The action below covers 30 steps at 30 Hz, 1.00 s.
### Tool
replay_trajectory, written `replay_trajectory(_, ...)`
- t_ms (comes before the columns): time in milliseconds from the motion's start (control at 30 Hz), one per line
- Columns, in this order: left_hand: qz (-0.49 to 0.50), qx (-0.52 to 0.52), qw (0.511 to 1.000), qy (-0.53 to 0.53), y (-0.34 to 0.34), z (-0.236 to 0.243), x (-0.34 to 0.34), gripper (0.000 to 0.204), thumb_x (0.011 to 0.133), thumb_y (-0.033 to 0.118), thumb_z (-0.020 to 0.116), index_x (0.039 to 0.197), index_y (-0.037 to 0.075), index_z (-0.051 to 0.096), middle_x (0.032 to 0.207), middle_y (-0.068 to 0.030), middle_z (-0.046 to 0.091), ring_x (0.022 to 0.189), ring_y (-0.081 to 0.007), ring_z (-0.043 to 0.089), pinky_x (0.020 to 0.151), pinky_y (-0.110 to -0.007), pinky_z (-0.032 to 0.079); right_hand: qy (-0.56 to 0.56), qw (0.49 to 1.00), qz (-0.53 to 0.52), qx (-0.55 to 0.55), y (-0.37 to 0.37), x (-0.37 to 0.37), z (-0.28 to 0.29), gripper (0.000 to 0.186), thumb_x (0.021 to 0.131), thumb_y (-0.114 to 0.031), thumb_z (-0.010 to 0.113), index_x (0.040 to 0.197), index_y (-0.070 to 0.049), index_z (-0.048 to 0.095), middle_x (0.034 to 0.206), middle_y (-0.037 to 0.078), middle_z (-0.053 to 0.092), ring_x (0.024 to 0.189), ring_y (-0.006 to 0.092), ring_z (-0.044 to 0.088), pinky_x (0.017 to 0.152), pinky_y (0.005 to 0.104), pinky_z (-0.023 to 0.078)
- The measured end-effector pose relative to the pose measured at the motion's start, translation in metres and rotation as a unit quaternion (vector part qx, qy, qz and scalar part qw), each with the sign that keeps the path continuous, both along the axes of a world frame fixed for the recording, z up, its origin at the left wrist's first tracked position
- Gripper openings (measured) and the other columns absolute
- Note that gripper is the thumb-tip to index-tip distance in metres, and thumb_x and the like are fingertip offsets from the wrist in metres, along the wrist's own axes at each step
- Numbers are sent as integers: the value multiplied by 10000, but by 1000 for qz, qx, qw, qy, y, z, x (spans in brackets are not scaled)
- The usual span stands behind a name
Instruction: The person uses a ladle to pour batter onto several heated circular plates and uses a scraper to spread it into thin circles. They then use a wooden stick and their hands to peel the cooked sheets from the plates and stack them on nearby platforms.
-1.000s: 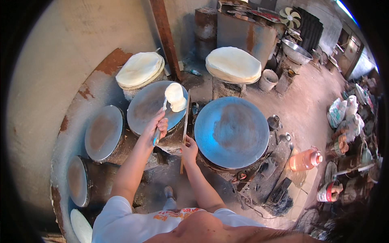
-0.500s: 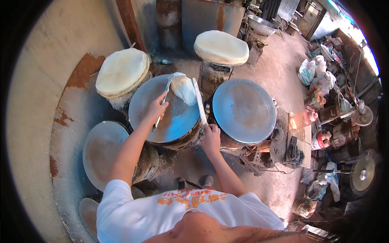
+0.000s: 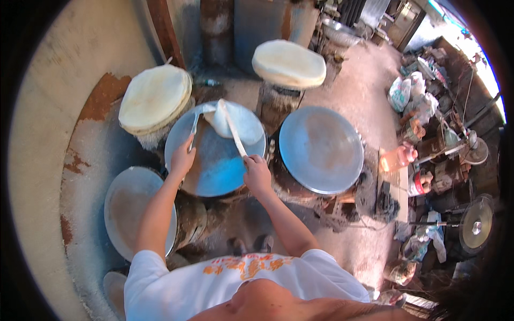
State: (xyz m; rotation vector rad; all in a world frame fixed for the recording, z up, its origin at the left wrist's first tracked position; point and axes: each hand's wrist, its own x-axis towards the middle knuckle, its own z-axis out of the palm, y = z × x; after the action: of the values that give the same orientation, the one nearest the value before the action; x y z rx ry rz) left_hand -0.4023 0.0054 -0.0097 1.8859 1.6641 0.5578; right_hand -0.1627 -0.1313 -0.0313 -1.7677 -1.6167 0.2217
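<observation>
In front of me is a round grey griddle (image 3: 214,166). A pale, wet-looking mass of dough or batter (image 3: 247,125) lies across its far right part. My left hand (image 3: 182,159) is closed around the handle of a scraper (image 3: 196,122), whose wide end reaches the far left edge of the pale mass. A long flat wooden stick (image 3: 234,131) is gripped in my right hand (image 3: 257,174), above the griddle's right edge. Its far end touches or overlaps the pale mass, beside the scraper's end.
Flatbread stacks (image 3: 155,99) stand at far left, and another stack (image 3: 289,63) stands beyond the griddle. A second griddle (image 3: 321,150) is on the right, a third griddle (image 3: 134,208) at near left. Rightward are a pink bottle (image 3: 398,159), plastic bags (image 3: 423,107) and a round disc (image 3: 476,227).
Both hands have moved left with their tools. The stick's far end has swung left over the pale mass, which now spreads wider toward the griddle's right edge.
</observation>
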Motion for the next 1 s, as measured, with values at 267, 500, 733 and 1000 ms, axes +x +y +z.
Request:
replay_trajectory(267, 35, -73, 995, -61, -22, 20, 13, 521, 874, 169, 581, 1363, 308, 465, 822, -133, 681, 432, -220, 563, 469, -356, 484, -38, 998, -40, 3, 35, -13, -1, 298, 718, -7, 530, 985, -72, 645, 988, 103, 587, 970, 327, 551, 808, 407, 481)
replay_trajectory(500, 54, -78, 974, -204, -33, 16, 3, 517, 897, 138, 554, 1395, 199, 433, 662, -107, 607, 368, -157, 481, 393, -320, 417, -13, 998, -55, -35, 3, -22, -13, 317, 763, -22, 522, 1055, -64, 637, 997, 115, 573, 1005, 326, 530, 781, 418, 495)
replay_trajectory(733, 121, -87, 963, -224, -56, 17, -25, 512, 913, 131, 539, 1408, 170, 413, 589, -64, 532, 376, -133, 451, 376, -308, 396, -12, 999, -43, -30, 54, -22, 21, 185, 776, -65, 545, 904, -63, 679, 899, 100, 613, 940, 327, 551, 747, 431, 488)
replay_trajectory(1000, 187, -77, 940, -275, -65, 17, 5, 514, 916, 149, 538, 1412, 184, 406, 579, -65, 530, 381, -137, 459, 375, -305, 396, -78, 992, 74, -62, 63, -15, 4, 225, 784, -26, 513, 990, -41, 602, 999, 129, 556, 985, 326, 531, 789, 421, 488)
